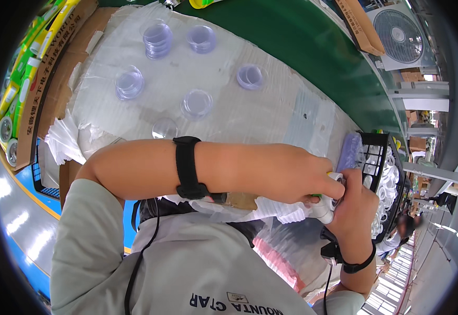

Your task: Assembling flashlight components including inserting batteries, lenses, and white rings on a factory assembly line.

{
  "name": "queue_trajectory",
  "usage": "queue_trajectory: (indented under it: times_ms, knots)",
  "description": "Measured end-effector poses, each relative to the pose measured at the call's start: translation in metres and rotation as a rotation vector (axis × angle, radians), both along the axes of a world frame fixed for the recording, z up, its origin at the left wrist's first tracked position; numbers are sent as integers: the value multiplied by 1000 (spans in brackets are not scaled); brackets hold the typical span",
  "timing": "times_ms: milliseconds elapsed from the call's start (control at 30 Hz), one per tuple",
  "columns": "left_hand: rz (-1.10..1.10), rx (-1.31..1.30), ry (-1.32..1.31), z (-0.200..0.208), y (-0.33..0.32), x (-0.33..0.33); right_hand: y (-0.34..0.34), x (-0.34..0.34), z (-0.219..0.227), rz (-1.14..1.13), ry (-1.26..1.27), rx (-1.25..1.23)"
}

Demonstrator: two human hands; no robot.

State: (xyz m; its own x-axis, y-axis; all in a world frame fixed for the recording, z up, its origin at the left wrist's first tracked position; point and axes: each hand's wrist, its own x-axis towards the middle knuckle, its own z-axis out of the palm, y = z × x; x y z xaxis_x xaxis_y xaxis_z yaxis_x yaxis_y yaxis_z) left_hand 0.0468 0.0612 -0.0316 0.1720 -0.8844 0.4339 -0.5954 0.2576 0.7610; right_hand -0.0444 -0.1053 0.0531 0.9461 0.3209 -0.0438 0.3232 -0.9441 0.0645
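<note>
My left forearm reaches across the view from the left, and my left hand [311, 181] meets my right hand [353, 207] at the right edge of the covered table. Between them is a short white cylindrical part [336, 179] with bits of green and yellow showing beside it. The left fingers are bent around it, and the right thumb and fingers close on it from the other side. My fingers hide much of its shape. Just below the left fingertips a white ring-like piece [322, 212] shows in part, against the right hand.
Stacks of clear round discs [197, 104] stand on the white-sheeted table [229, 123]. At right, a black crate [375, 157] holds many white rings, beside a clear plastic stack [350, 151]. A cardboard box [56, 68] at left contains yellow-green cylinders. A fan [398, 34] stands far right.
</note>
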Motion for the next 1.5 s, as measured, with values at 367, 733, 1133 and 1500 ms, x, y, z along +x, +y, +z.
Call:
queue_trajectory:
  times_ms: [367,733,1133,1500]
  knots:
    - [-47,-108,26,-6,-2,-3,-12,18,5,348,54,17]
    - [125,-54,-22,1,1,-16,-8,7,-18,135,-162,112]
    - [-291,549,378,52,11,-28,-25,-23,-23,511,-437,716]
    - [609,575,-226,38,-43,32,-38,-32,-88,-467,-370,945]
